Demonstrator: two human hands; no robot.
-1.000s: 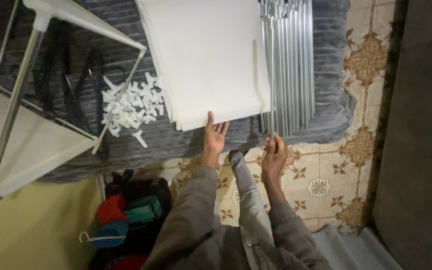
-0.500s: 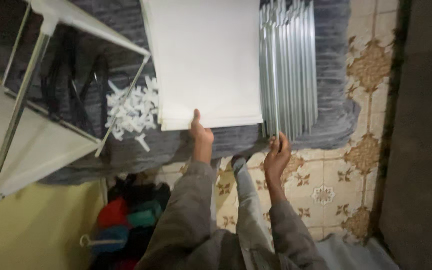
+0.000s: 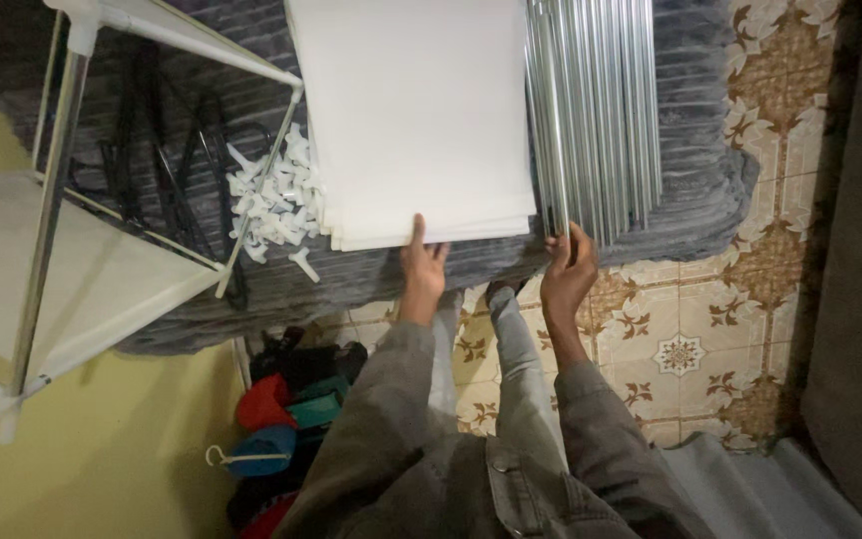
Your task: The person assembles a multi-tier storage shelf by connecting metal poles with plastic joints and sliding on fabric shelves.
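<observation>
- Right hand point(image 3: 568, 269): fingers curled round the near ends of the tubes point(image 3: 596, 110), pinching one or two at the left edge of the bundle.
- Left hand point(image 3: 421, 268): fingers together, thumb raised, tips on the near edge of the panels point(image 3: 416, 110); it grips nothing.
- Tubes and panels lie side by side on the grey bed point(image 3: 695, 195), panels left, tubes right and touching them.
- Risk: a tube drawn out could roll its neighbours off the bed's edge onto the tiles point(image 3: 680, 349).
- Risk: the panels overhang a soft cover; a push may slide the stack toward the connectors point(image 3: 271, 205) and frame point(image 3: 57, 200).
- Change: half a second ago the left hand lay over the panel edge; now it sits nearer the body, and the right hand is higher on the tube ends.
</observation>
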